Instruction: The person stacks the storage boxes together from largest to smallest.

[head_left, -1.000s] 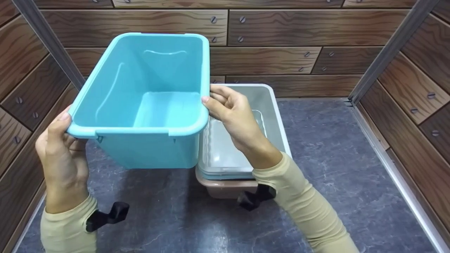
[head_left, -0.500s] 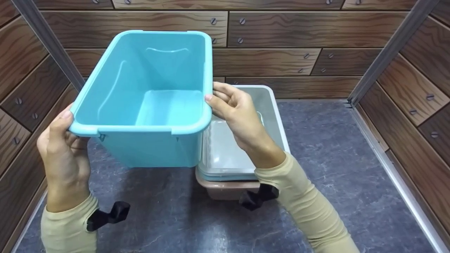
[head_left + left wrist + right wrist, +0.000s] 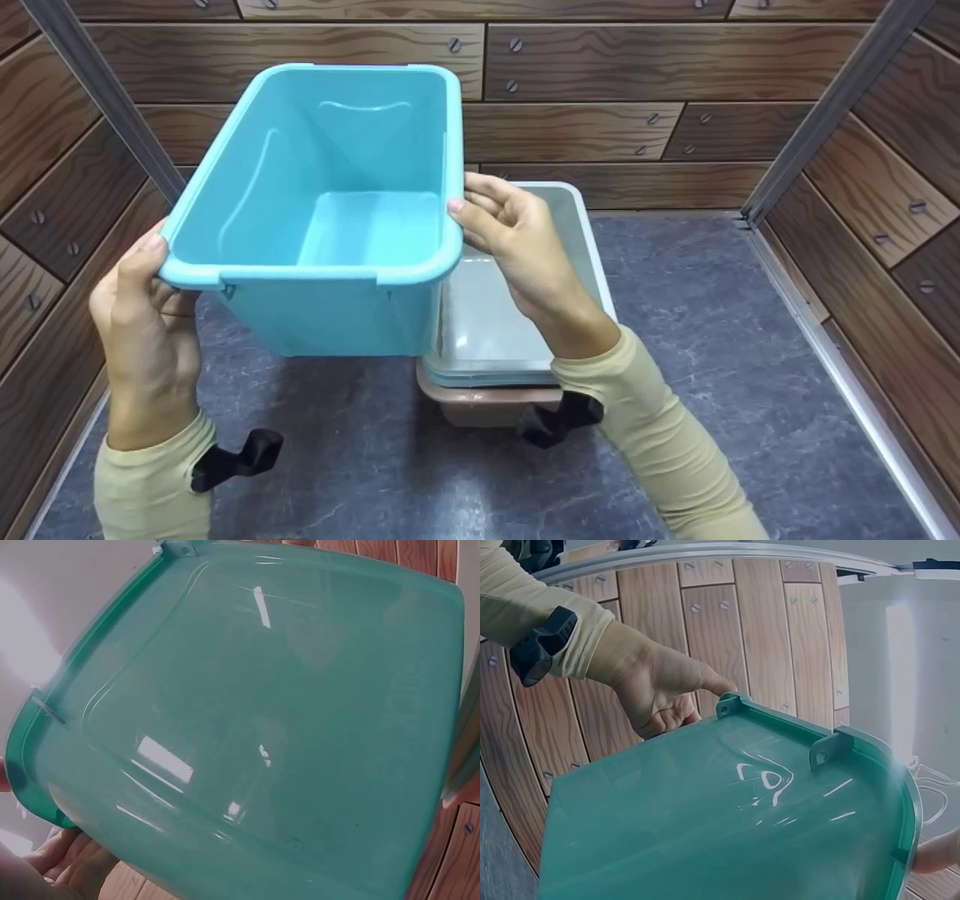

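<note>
Both hands hold a turquoise plastic bin (image 3: 330, 315) in the air, tilted so its inside shows in the head view; nothing lies in it. My left hand (image 3: 154, 337) grips the near left corner, its thumb on the rim and fingers underneath. On the right side, my right hand (image 3: 525, 255) pinches the rim, thumb on top and fingers outside. The bin's outer wall (image 3: 300, 727) fills the left wrist view. In the right wrist view, the left hand (image 3: 656, 682) shows at the rim, and right-hand fingers (image 3: 937, 851) at the frame's edge.
Behind the right hand stands a stack: a pinkish-brown bin (image 3: 487, 409) below, pale blue rims above it, and a translucent white-rimmed piece (image 3: 487, 322) on top. The dark marbled floor (image 3: 712, 375) is enclosed by wood-patterned walls (image 3: 637, 60) with metal corner rails.
Both hands have shifted slightly to the right with the turquoise bin, keeping the same grips. The stack has stayed in place.
</note>
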